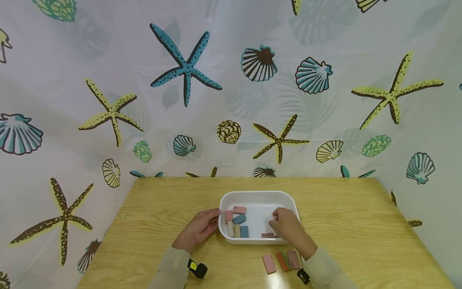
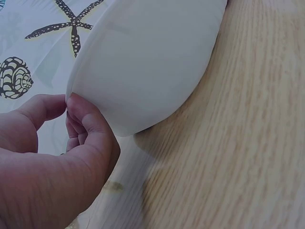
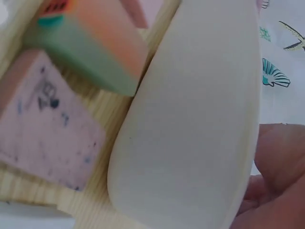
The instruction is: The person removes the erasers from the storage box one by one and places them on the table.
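A white plastic tray [image 1: 258,241] stands on the wooden table with several small erasers along its left side. My left hand [image 1: 199,229] pinches the tray's left rim between thumb and fingers; the left wrist view shows this grip closely. Over the tray's right part, my right hand [image 1: 290,225] has its fingers curled, with a small white eraser [image 1: 269,217] at the fingertips, faint against the white tray. A dull pink eraser [image 1: 268,235] lies below this hand, by the near wall. The tray's wall hides the right fingertips in the right wrist view.
In front of the tray lie a pink eraser [image 1: 268,263], an orange and green eraser [image 1: 283,261] and a marked, dull pink eraser [image 3: 52,126]. Inside are blue erasers [image 1: 244,231] and a tan eraser [image 1: 236,230]. A patterned curtain [image 1: 231,100] hangs behind the table [image 1: 162,196].
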### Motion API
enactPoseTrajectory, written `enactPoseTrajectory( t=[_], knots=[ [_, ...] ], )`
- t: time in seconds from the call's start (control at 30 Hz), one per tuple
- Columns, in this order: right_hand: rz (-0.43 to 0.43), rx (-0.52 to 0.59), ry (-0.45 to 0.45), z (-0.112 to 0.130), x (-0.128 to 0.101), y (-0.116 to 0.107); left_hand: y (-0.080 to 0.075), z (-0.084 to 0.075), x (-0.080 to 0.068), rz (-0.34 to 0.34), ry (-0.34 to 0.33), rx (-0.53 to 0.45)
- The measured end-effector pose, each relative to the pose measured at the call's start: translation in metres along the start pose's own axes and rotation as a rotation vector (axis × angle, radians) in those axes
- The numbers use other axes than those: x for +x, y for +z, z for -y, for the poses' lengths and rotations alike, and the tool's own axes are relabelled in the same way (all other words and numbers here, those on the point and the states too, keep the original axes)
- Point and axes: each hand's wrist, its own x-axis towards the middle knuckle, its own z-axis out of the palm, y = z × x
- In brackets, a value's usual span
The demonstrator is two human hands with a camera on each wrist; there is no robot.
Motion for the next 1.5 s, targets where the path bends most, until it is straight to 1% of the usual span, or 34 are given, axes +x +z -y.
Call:
enactPoseTrajectory(
  t=[0.1,0.17,0.27,0.4,0.5,0.57,0.7,0.8,0.87,1.13,1.27,1.4,1.5],
  knots=[
    [-0.037,0.098,0.007,-0.001,0.002,-0.005,0.0,0.0,-0.001,0.0,-0.005,0.003],
    [-0.04,0.157,0.026,-0.002,0.002,-0.008,0.001,-0.001,-0.002,0.003,-0.008,0.003],
    [0.011,0.309,0.082,-0.006,0.003,-0.012,0.0,0.0,-0.001,0.002,-0.014,-0.001],
    [0.087,0.57,0.162,-0.007,0.002,-0.013,0.0,0.0,0.0,-0.005,-0.013,-0.001],
    [0.127,0.706,0.189,-0.005,0.0,-0.014,0.001,-0.001,-0.001,-0.011,-0.007,0.009],
    [0.148,0.771,0.199,-0.003,-0.002,-0.014,0.001,-0.001,-0.001,-0.013,-0.004,0.014],
    [0.169,0.842,0.2,-0.001,-0.006,-0.014,0.001,-0.001,-0.002,0.008,0.007,0.018],
    [0.17,0.851,0.182,0.002,-0.009,-0.015,0.001,-0.002,-0.002,0.033,0.019,0.02],
    [0.167,0.847,0.169,0.005,-0.012,-0.017,0.0,-0.001,-0.002,0.038,0.019,0.014],
    [0.186,0.837,0.132,0.015,-0.028,-0.029,-0.001,0.001,0.002,-0.008,0.0,-0.002],
    [0.185,0.764,0.12,0.013,-0.04,-0.035,-0.002,0.002,0.004,-0.02,0.003,-0.009],
    [0.155,0.642,0.132,0.007,-0.052,-0.041,-0.002,0.002,0.004,-0.027,-0.004,-0.006],
    [0.118,0.54,0.166,-0.003,-0.062,-0.044,-0.001,0.001,0.003,-0.03,-0.014,-0.006]
  ],
)
